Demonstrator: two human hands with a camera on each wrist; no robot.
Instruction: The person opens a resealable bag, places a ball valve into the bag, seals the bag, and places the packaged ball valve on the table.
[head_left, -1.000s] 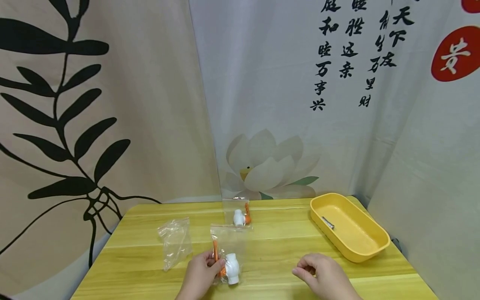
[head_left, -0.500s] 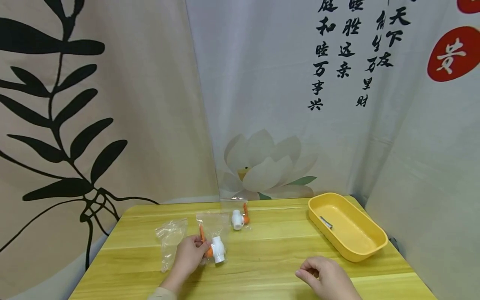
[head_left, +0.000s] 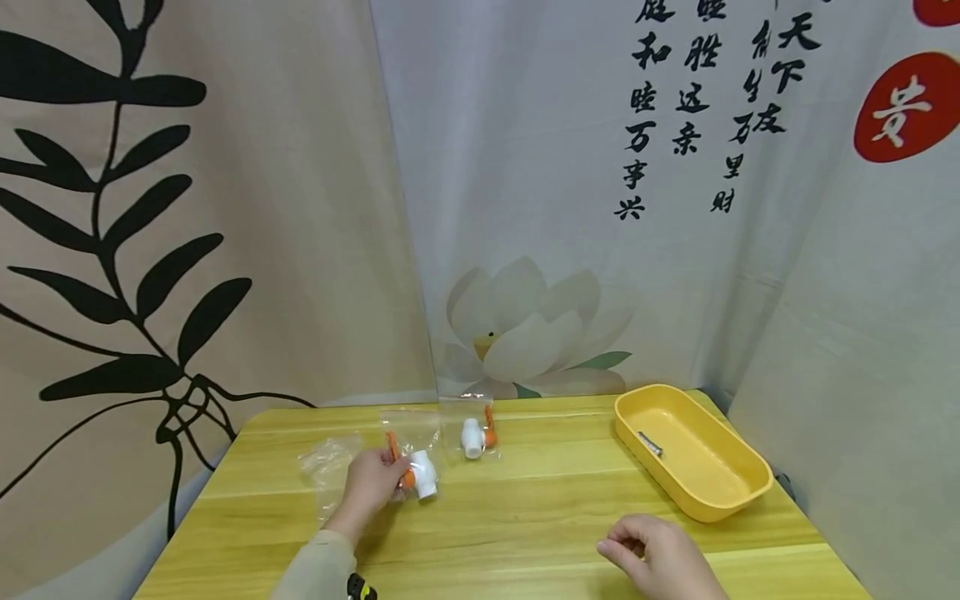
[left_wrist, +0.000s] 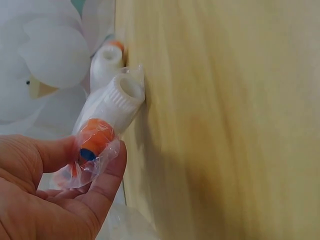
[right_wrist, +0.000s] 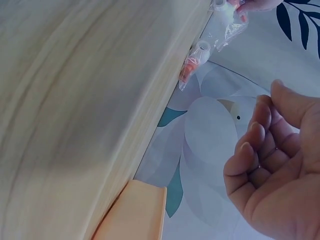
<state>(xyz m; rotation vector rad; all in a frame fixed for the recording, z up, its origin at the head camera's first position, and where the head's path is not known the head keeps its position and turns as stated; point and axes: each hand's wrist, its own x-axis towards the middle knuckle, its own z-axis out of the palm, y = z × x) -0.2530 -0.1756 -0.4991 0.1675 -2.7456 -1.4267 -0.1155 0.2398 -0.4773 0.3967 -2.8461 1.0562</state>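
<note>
My left hand (head_left: 371, 483) pinches a clear zip bag holding a white plastic ball valve (head_left: 423, 475) with an orange handle. In the left wrist view, the thumb and fingers grip the bag around the orange part (left_wrist: 97, 134), and the ribbed white socket (left_wrist: 122, 95) points away from the hand. Just to the right, a second bagged valve (head_left: 472, 439) of the same kind lies near the table's back edge. My right hand (head_left: 660, 554) stays near the front right, fingers loosely curled with nothing in them.
A crumpled clear bag (head_left: 324, 467) lies left of the held one, partly behind the left hand. At the right, a yellow tray (head_left: 712, 467) contains a small metallic object (head_left: 651, 444). A printed curtain (head_left: 315, 208) hangs behind the wooden table (head_left: 517, 533).
My left hand has carried the bagged valve left and toward the back, close to the second bag. The crumpled bag has shifted slightly left. My right hand has barely moved.
</note>
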